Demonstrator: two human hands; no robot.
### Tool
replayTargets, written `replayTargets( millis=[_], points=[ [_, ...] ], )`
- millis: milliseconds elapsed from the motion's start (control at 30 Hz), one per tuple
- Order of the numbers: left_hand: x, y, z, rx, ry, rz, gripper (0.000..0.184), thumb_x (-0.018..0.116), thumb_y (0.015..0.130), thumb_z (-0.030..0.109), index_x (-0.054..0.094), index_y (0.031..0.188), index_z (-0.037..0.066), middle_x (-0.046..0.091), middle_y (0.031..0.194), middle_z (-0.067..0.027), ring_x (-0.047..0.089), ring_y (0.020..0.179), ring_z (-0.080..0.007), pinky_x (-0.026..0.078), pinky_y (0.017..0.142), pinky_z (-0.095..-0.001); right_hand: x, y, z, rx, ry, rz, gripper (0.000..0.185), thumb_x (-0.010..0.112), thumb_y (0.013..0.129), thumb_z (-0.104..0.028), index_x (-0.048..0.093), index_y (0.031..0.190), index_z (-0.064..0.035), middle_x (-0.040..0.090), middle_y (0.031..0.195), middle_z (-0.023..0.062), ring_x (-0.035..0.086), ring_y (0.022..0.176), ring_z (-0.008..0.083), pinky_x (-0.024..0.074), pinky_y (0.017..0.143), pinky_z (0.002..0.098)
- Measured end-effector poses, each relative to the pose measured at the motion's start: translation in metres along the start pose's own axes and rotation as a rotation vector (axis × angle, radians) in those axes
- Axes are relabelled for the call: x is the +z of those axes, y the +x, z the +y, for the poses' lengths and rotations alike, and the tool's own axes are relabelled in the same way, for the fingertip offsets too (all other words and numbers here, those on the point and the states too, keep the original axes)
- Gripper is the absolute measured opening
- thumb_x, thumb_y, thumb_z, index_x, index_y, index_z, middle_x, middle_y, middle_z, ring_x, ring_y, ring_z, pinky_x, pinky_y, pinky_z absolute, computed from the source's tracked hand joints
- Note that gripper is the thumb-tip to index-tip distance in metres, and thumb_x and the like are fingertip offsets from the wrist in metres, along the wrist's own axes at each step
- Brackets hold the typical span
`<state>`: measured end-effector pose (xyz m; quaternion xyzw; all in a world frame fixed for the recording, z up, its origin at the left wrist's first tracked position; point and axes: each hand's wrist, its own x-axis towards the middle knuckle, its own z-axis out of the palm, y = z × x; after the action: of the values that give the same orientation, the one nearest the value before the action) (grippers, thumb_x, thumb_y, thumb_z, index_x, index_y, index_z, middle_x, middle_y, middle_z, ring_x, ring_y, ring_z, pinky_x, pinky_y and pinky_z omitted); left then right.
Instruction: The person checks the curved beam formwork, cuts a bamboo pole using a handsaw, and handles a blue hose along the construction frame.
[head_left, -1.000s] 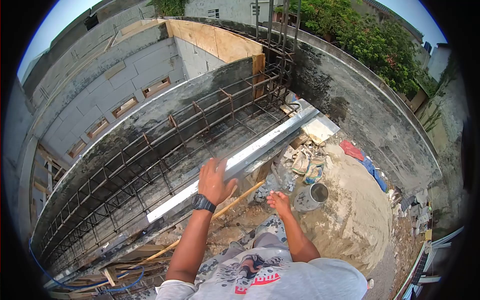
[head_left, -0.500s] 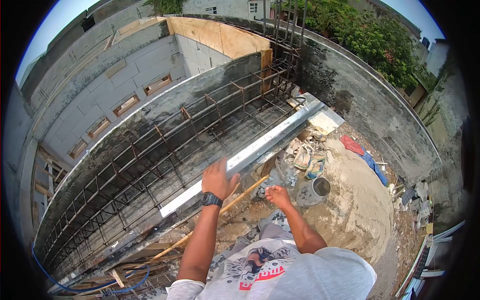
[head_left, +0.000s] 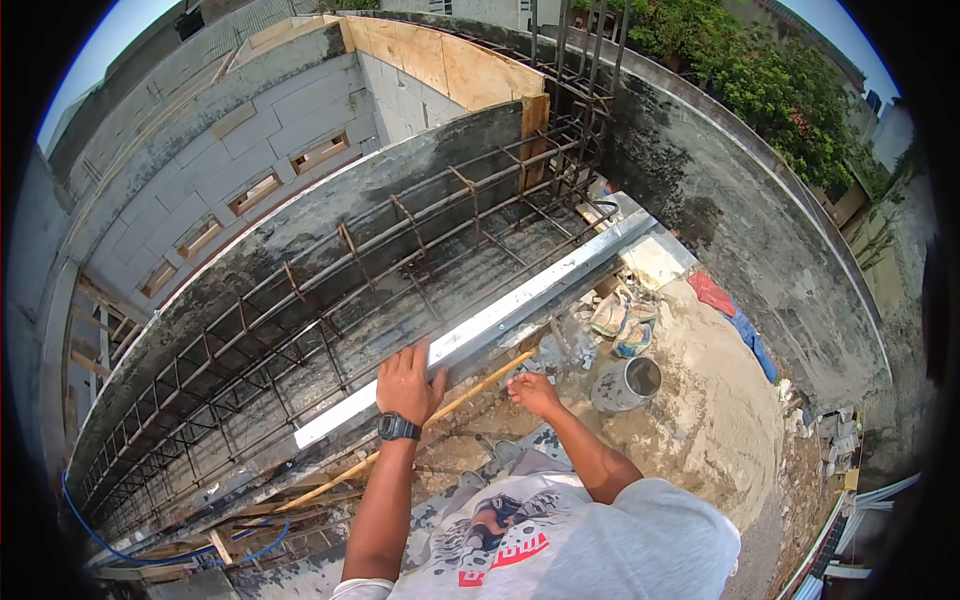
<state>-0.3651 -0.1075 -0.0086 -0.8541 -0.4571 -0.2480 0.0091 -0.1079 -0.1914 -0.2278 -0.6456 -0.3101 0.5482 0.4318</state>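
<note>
A long silvery-white metal bar [head_left: 545, 287] lies lengthwise along the near edge of the formwork trough. Over its nearer part is my left hand [head_left: 405, 385], with a black watch on the wrist. Its fingers reach across the bar to the far side and the thumb sits at the near side, closed on it. My right hand [head_left: 535, 394] hovers clear of the bar, to its right. The fingers there are curled into a pinch, and whatever they hold is too small to make out. Under both hands passes a yellowish pole [head_left: 480, 385].
Tied rebar [head_left: 345, 240] fills the trough beside a curved dark formwork panel [head_left: 300, 215]. A bucket [head_left: 628, 384] stands near a sand heap [head_left: 715, 400] with sacks [head_left: 630, 322] by it. Upright rebar [head_left: 595, 60] rises at the far corner before a rough wall [head_left: 740, 210].
The view has shifted slightly. My left hand has slid a little toward the near end of the bar. My right hand has moved slightly left, still pinched.
</note>
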Motion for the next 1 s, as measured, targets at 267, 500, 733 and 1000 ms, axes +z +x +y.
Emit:
replayTargets(
  millis=[267, 500, 733, 1000],
  points=[
    [-0.001, 0.006, 0.004, -0.022, 0.033, 0.005, 0.054, 0.075, 0.077, 0.033, 0.06, 0.124, 0.009, 0.065, 0.098, -0.0099, 0.06, 0.089, -0.0293, 0.046, 0.082, -0.0401, 0.041, 0.016, 0.034, 0.084, -0.523, -0.342, 0.026, 0.069, 0.087, -0.024, 0.064, 0.086, 0.0013, 0.067, 0.077, 0.0071, 0.058, 0.065, 0.0131, 0.0482, 0.062, 0.031],
    [-0.016, 0.008, 0.008, -0.099, -0.027, 0.014, 0.054, 0.071, 0.081, 0.043, 0.062, 0.12, 0.008, 0.066, 0.101, -0.0099, 0.062, 0.091, -0.0282, 0.047, 0.083, -0.0397, 0.054, -0.023, -0.031, -0.124, -1.121, -1.058, 0.045, 0.055, 0.093, -0.038, 0.064, 0.114, 0.0005, 0.066, 0.112, 0.0259, 0.062, 0.107, 0.042, 0.0471, 0.093, 0.0471],
    [-0.009, 0.003, 0.0, -0.151, -0.065, 0.07, 0.056, 0.068, 0.081, 0.052, 0.065, 0.114, 0.007, 0.069, 0.101, -0.0089, 0.065, 0.092, -0.0255, 0.048, 0.083, -0.037, 0.036, -0.02, -0.076, -0.156, -1.48, -1.233, 0.045, 0.053, 0.095, -0.039, 0.065, 0.107, 0.0023, 0.067, 0.104, 0.0267, 0.063, 0.103, 0.0424, 0.0485, 0.089, 0.0482],
    [-0.034, -0.016, 0.006, -0.397, -0.888, 0.437, 0.036, 0.071, 0.088, 0.024, 0.065, 0.117, 0.003, 0.071, 0.105, -0.0125, 0.069, 0.098, -0.0231, 0.052, 0.087, -0.0344, 0.089, -0.078, -0.26, -0.22, -1.0, -1.655, 0.042, 0.06, 0.096, -0.039, 0.066, 0.11, -0.0005, 0.07, 0.1, 0.0179, 0.068, 0.092, 0.0263, 0.0514, 0.081, 0.0373]
  ],
)
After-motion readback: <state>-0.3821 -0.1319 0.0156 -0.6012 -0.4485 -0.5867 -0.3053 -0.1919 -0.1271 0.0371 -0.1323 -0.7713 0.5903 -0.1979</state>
